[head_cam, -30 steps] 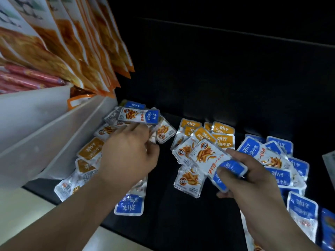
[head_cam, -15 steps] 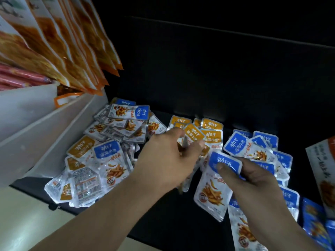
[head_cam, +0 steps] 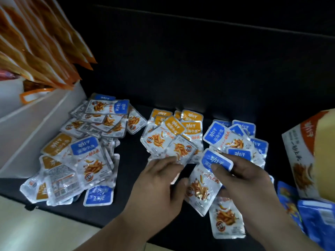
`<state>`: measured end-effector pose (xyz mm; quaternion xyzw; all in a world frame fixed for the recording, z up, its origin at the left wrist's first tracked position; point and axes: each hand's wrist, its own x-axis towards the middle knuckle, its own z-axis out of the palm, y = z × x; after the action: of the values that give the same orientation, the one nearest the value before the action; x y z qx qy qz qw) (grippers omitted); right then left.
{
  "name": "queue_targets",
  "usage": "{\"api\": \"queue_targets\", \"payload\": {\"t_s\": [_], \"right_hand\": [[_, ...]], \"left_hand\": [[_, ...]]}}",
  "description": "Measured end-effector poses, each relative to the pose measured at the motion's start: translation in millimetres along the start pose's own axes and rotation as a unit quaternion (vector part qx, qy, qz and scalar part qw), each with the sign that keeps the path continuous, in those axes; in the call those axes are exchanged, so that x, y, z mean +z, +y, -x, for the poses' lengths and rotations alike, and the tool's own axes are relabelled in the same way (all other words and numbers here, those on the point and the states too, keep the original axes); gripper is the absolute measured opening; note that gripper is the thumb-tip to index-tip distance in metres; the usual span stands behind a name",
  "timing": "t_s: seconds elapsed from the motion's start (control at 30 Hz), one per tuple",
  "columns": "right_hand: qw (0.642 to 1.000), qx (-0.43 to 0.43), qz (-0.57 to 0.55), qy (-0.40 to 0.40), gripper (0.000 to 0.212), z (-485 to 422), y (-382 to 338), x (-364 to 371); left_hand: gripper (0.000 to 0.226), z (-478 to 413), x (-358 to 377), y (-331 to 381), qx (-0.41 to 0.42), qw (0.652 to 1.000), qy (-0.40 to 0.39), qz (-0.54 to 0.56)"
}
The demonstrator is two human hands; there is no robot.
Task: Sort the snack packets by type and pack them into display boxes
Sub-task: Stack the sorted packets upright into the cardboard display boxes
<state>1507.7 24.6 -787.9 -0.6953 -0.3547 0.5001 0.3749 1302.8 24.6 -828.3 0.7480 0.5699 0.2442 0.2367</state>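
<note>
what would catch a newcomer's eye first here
A mixed heap of shiny packets sprawls at left on the dark table, with orange packets grouped in the middle and blue packets at right. In front, the right hand pinches a blue-topped packet while the left hand touches the orange group.

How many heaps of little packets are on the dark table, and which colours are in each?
Orange-label heap: 1
Blue-label heap: 1
Mixed orange-and-blue heap: 1
Total: 3 heaps
The right hand also holds a blue-label packet, not counted as a heap.
</note>
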Motion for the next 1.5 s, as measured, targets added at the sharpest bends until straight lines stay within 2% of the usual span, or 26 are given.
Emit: {"api": "queue_targets", "payload": {"t_s": [0.03,0.1,0.13,0.23,0.3,0.33,0.37,0.4,0.47,0.53,0.63,0.73,0.8,0.87,0.9,0.97,1.03,1.13,1.2,1.23,1.3,1.37,1.4,1.43,1.5], "right_hand": [[1.000,0.004,-0.007,0.002,0.014,2,0,-4],[1.000,0.015,-0.024,0.000,0.023,7,0,-12],[1.000,0.019,-0.022,-0.002,0.027,10,1,-17],[1.000,0.001,0.016,0.020,0.029,16,1,-29],[0.998,-0.019,0.052,0.038,0.033,15,0,-39],[0.995,-0.031,0.078,0.048,0.036,12,2,-44],[0.991,-0.045,0.107,0.060,0.038,7,4,-47],[0.985,-0.060,0.142,0.072,0.040,1,8,-48],[0.966,-0.088,0.223,0.099,0.044,-9,17,-47],[0.927,-0.117,0.336,0.122,0.055,-16,27,-45],[0.858,-0.164,0.459,0.162,0.068,-19,40,-45],[0.839,-0.193,0.472,0.188,0.069,-18,43,-43],[0.854,-0.236,0.429,0.175,0.055,-15,40,-36],[0.914,-0.230,0.306,0.135,0.020,-5,25,-22],[0.952,-0.191,0.222,0.089,0.003,1,15,-14],[0.991,-0.080,0.104,-0.025,0.018,14,-6,6],[0.993,-0.016,0.047,-0.104,0.015,24,-19,28],[0.994,-0.020,0.002,-0.111,0.012,24,-19,51],[0.991,-0.041,0.073,-0.103,0.018,18,-18,54],[0.982,-0.059,0.128,-0.127,0.019,14,-21,51],[0.934,-0.101,0.264,-0.220,0.022,7,-29,47],[0.887,-0.136,0.349,-0.269,0.022,-2,-35,49],[0.887,-0.149,0.349,-0.261,0.020,-5,-39,52],[0.904,-0.163,0.324,-0.225,0.018,-9,-41,57],[0.954,-0.165,0.215,-0.132,0.027,-18,-44,68]], "left_hand": [[0.027,1,0,13,-0.077,0.991,0.000,0.109],[0.025,5,5,37,-0.182,0.928,-0.069,0.317],[0.026,7,8,46,-0.180,0.917,-0.094,0.344],[0.027,8,17,61,-0.158,0.922,-0.113,0.335],[0.019,5,24,53,-0.089,0.966,-0.080,0.228],[0.017,2,26,42,-0.029,0.992,-0.044,0.113],[0.018,-1,27,30,0.032,0.999,-0.009,-0.009],[0.026,-6,25,19,0.062,0.992,0.013,-0.108],[0.049,-14,19,0,0.045,0.975,0.005,-0.218],[0.064,-16,16,-9,0.010,0.970,-0.019,-0.243],[0.061,-14,21,-13,0.017,0.971,-0.011,-0.237],[0.051,-14,22,-12,0.032,0.979,0.005,-0.202],[0.051,-15,18,-10,0.036,0.988,0.031,-0.149],[0.055,-14,10,-6,0.022,0.995,0.070,-0.069],[0.056,-11,4,-2,0.016,0.995,0.092,-0.033],[0.052,-3,-8,9,0.000,0.992,0.125,0.031],[0.040,7,-12,20,-0.031,0.984,0.142,0.100],[0.027,21,-10,22,-0.059,0.974,0.127,0.179],[0.026,24,-15,11,-0.042,0.978,0.120,0.165],[0.030,24,-21,3,-0.028,0.984,0.122,0.127],[0.056,18,-38,-12,0.005,0.996,0.084,0.025],[0.075,10,-51,-23,0.052,0.998,-0.008,-0.039],[0.071,7,-54,-26,0.061,0.996,-0.042,-0.050],[0.062,5,-54,-31,0.047,0.996,-0.063,-0.045],[0.038,1,-57,-37,-0.050,0.994,-0.079,0.064]]}}
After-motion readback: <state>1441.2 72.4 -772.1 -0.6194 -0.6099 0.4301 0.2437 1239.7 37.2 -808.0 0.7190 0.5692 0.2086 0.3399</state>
